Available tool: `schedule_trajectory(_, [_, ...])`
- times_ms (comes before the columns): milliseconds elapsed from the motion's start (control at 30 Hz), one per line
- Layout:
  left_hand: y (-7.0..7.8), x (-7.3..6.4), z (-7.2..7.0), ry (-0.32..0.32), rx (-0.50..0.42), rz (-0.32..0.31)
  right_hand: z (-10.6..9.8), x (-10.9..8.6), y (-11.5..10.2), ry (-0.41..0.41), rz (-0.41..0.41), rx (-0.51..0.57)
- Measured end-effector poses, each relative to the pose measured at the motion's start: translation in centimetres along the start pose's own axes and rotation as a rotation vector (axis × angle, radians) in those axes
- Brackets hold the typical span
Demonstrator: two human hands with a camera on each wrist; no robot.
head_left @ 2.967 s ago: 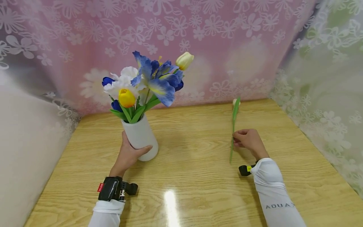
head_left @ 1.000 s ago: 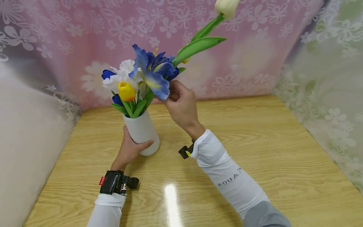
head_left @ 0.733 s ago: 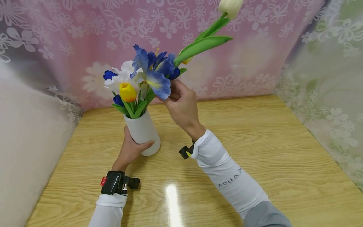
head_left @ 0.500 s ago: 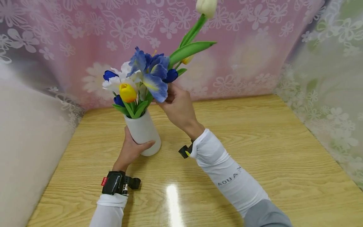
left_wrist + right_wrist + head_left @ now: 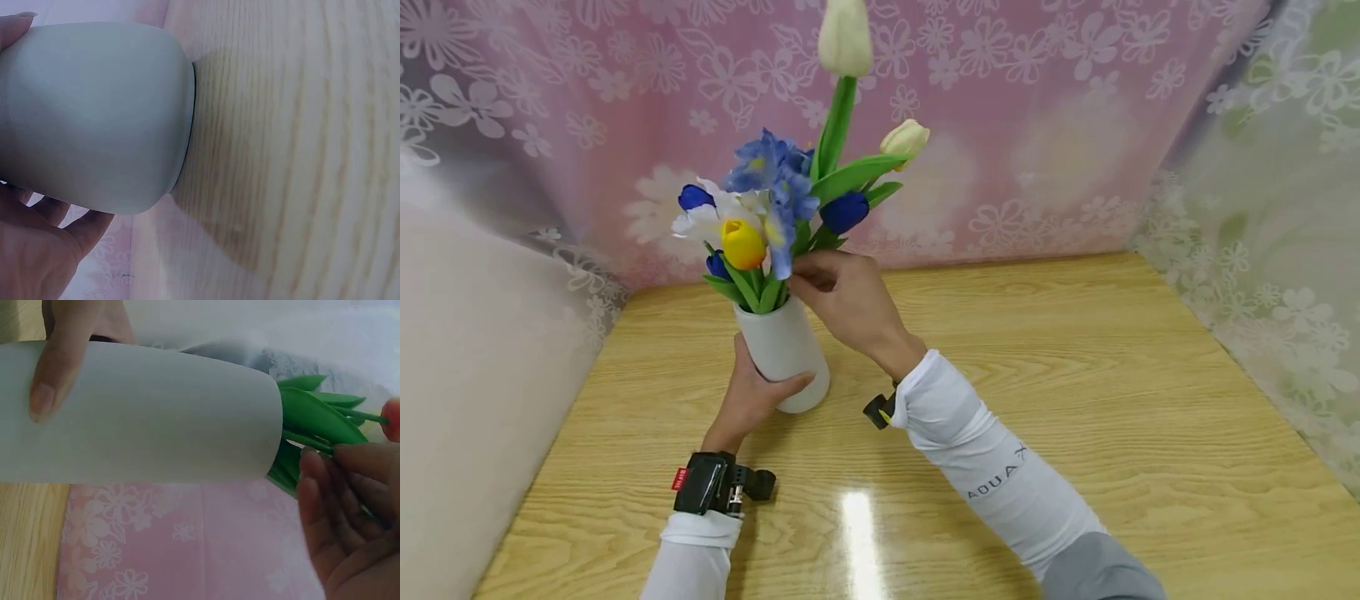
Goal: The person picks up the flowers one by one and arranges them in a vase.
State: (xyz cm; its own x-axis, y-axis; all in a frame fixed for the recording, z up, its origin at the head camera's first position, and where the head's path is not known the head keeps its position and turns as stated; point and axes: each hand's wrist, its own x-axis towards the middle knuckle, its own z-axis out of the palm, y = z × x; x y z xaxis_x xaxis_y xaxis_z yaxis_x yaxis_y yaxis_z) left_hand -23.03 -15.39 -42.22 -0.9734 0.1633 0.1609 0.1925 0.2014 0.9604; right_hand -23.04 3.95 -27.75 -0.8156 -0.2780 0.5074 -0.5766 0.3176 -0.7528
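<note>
A white vase (image 5: 782, 354) stands on the table, filled with artificial flowers. My left hand (image 5: 752, 400) grips its lower side, thumb across the front. At the mouth, my right hand (image 5: 853, 304) pinches the green stem of a tall white tulip (image 5: 846, 42), which rises above the bunch. In the right wrist view, the fingertips (image 5: 319, 456) hold a stem (image 5: 309, 440) close to the vase rim. Beside the hand are a blue iris (image 5: 771, 175), a dark blue tulip (image 5: 845, 212) and a yellow tulip (image 5: 743, 244). The stem's lower end is hidden.
A second white tulip (image 5: 905, 139) leans out to the right of the bunch. The wooden table (image 5: 1075, 375) meets a pink floral curtain (image 5: 1000, 167) at the back. Pale cloth walls (image 5: 1292, 275) border both sides, and a light reflection shows near the front.
My right hand has carried the white tulip from the table's right side to the vase. Lately the bloom has swung left and upright, the hand lowering towards the mouth. My left hand keeps its grip.
</note>
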Motion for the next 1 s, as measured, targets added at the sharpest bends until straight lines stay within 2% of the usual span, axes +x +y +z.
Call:
schedule_trajectory(100, [0.8,-0.1,0.0,-0.009,-0.010,-0.007,0.6,0.4,-0.2,-0.098,0.069,-0.157])
schedule_trajectory(200, [1.9,-0.4,0.1,-0.010,-0.014,-0.006,1.1,0.5,-0.4,-0.165,0.098,-0.289])
schedule_trajectory(333, [2.8,-0.7,0.2,-0.012,-0.029,-0.010,1.2,0.1,-0.1,-0.167,0.094,-0.319])
schedule_trajectory(400, [2.9,-0.8,0.3,-0.012,-0.037,-0.013,1.1,-0.2,0.1,-0.149,0.092,-0.277])
schedule_trajectory(600, [2.7,-0.8,0.3,-0.012,-0.040,-0.007,1.1,-0.7,0.8,-0.080,0.099,-0.037])
schedule_trajectory(867, [2.6,-0.7,0.5,-0.015,-0.053,0.013,1.6,-1.1,1.2,0.001,0.079,0.069])
schedule_trajectory(1000, [1.2,-0.3,0.4,-0.004,-0.042,0.006,1.8,-1.2,1.8,0.033,0.066,0.126])
